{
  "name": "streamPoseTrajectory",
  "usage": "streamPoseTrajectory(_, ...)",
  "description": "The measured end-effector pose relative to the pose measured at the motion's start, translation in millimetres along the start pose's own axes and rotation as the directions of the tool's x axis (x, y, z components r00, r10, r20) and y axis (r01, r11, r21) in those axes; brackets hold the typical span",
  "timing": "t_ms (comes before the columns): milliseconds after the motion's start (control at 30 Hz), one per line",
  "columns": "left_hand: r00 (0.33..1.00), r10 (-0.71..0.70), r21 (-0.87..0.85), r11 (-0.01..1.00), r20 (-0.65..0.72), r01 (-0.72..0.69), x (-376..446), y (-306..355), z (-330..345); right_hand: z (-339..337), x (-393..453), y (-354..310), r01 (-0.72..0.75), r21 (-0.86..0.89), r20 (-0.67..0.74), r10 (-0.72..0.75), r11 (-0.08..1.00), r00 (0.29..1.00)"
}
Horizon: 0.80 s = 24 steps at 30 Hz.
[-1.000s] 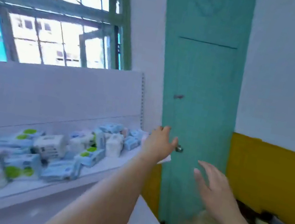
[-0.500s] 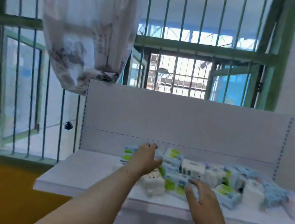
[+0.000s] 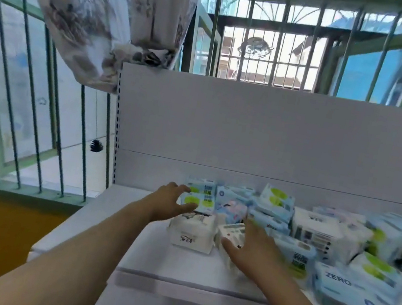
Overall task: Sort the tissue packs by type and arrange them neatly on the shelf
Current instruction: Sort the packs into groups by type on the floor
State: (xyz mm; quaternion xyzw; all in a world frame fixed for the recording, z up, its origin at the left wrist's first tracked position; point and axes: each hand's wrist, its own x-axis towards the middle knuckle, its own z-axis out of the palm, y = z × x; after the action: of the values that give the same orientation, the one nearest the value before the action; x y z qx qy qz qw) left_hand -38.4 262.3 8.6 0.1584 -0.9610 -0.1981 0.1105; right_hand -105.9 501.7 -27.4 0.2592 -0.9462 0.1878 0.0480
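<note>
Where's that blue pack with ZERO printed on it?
In the head view, the ZERO pack lies at the shelf's front edge, far right of the pile, to the right of the right hand.

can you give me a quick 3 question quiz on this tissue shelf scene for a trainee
1. True or false: the pile of tissue packs lies toward the right of the shelf, and the shelf's left end is bare.
2. Which word is printed on the blue pack nearest the front edge? A) ZERO B) SOFT C) PURE
3. Which pack does the right hand reach over, and what does the left hand touch?

Key
1. True.
2. A.
3. The right hand is spread over a small white pack at the pile's left front; the left hand's thumb and fingers are at a pack with a green spot, above a white pack.
</note>
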Motion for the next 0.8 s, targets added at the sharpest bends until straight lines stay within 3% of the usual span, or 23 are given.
streamPoseTrajectory(133, 0.997, -0.036, -0.209, 0.977, 0.063, 0.049, 30.7, -15.4, 47.2, 36.4, 24.5, 1.3, -0.051, -0.266, -0.073, 0.032, 0.963, 0.997)
streamPoseTrajectory(267, 0.986, -0.163, -0.59, 0.8, -0.037, 0.11, 30.1, -33.7, 90.7, 64.9, 26.4, 4.2, -0.036, -0.221, -0.276, -0.027, 0.975, 0.961)
streamPoseTrajectory(333, 0.973, -0.21, -0.669, 0.737, -0.091, 0.096, 29.8, -41.3, 100.6, 78.7, 24.9, 6.9, -0.019, -0.198, -0.351, -0.053, 0.98, 0.935)
streamPoseTrajectory(433, 0.967, -0.232, -0.691, 0.716, -0.104, 0.097, 34.2, -47.5, 106.1, 85.2, 21.1, 6.5, -0.024, -0.213, -0.407, -0.066, 0.977, 0.911)
streamPoseTrajectory(633, 0.963, -0.22, -0.625, 0.777, -0.156, 0.076, 32.8, -43.9, 104.1, 86.9, 9.4, 4.8, -0.108, -0.221, -0.356, 0.023, 0.969, 0.934)
streamPoseTrajectory(700, 0.959, -0.19, -0.633, 0.774, -0.212, 0.014, 27.1, -40.2, 99.2, 80.6, 5.8, 2.8, -0.137, -0.134, -0.365, 0.08, 0.981, 0.928)
streamPoseTrajectory(800, 0.965, -0.114, -0.725, 0.682, -0.236, -0.097, 15.0, -32.6, 94.6, 65.6, -2.1, -4.7, -0.194, 0.01, -0.419, 0.181, 0.981, 0.89)
